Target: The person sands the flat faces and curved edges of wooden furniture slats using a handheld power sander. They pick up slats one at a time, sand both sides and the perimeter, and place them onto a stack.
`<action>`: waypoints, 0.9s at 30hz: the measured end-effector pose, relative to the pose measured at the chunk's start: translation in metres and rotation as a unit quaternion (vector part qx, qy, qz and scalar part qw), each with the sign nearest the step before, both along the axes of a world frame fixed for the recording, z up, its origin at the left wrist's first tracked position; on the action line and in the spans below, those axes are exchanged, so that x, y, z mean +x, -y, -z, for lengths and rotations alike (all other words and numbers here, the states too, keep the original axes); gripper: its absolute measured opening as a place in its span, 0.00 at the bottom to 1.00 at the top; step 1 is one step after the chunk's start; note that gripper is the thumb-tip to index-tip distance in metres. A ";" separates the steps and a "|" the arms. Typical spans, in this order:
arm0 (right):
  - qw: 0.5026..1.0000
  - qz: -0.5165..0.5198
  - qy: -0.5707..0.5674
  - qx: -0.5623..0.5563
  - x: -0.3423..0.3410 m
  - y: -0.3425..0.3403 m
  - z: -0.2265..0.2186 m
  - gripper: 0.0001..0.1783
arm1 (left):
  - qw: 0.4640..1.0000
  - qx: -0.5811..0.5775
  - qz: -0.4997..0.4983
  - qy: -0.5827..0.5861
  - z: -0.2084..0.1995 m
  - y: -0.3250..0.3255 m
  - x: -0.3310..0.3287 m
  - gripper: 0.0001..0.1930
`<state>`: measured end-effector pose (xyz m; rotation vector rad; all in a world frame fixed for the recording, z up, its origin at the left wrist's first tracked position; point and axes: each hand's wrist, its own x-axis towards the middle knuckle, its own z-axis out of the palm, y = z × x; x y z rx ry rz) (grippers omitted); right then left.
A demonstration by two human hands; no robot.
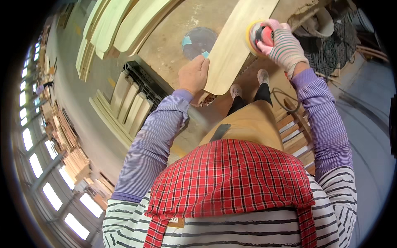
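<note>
A long pale wooden board (233,45) with rounded corners lies slantwise over the work surface in front of me. My left hand (194,75), bare, is closed at the board's left edge near its rounded end; its fingers are partly hidden. A small light-blue scrap (205,54) shows just beyond the knuckles. In a striped glove, my right hand (285,44) grips a red and black orbital sander (266,36). The sander's yellow-rimmed pad (249,38) meets the board's right edge; its underside is hidden.
A dark round disc (199,43) with a blue patch lies left of the board. Curved boards (140,25) are stacked at the far left. More pieces (131,103) lie beside a black crate (144,82). On the right are a bucket (324,25), dark netting (331,51) and a hose (285,108).
</note>
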<state>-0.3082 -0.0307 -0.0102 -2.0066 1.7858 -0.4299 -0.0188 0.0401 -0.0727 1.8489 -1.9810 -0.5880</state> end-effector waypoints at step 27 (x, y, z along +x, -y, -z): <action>0.543 -0.808 -0.165 -0.157 0.160 -0.073 -0.021 0.12 | 0.510 0.075 -0.668 -0.537 0.034 -0.291 -0.071 0.15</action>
